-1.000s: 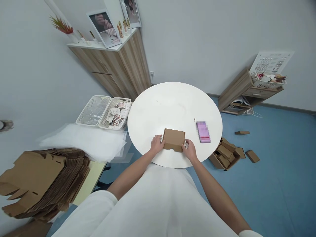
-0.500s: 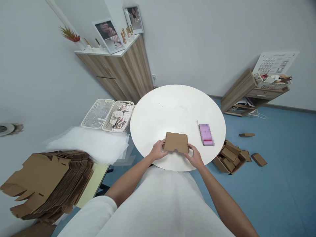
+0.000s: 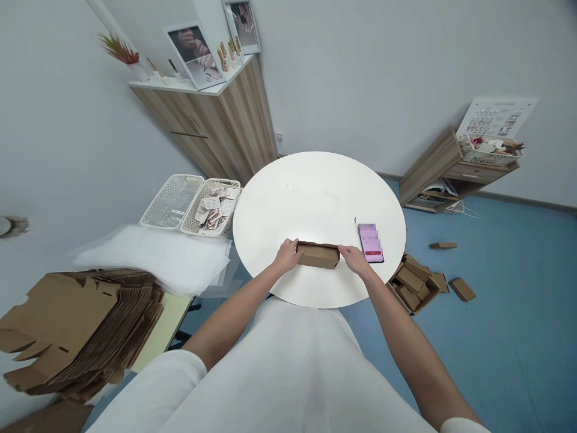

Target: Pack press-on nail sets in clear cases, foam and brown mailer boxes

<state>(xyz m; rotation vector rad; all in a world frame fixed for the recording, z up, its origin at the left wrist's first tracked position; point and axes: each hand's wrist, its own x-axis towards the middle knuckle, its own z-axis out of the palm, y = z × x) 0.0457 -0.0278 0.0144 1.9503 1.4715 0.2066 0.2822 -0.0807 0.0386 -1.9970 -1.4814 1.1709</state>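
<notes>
The cardboard box [image 3: 318, 256] has just changed its aspect: the broad face seen a moment ago gives way to a narrow band of brown board with a dark strip along its far side, so the box now seems tilted or partly opened, though which cannot be told. The left hand [image 3: 286, 257] and right hand [image 3: 354, 260] have their fingers closed on its two ends, near the close edge of the round white table [image 3: 315, 198], left of the phone [image 3: 371, 245]. The board looks plain, matte and straight-sided.
</notes>
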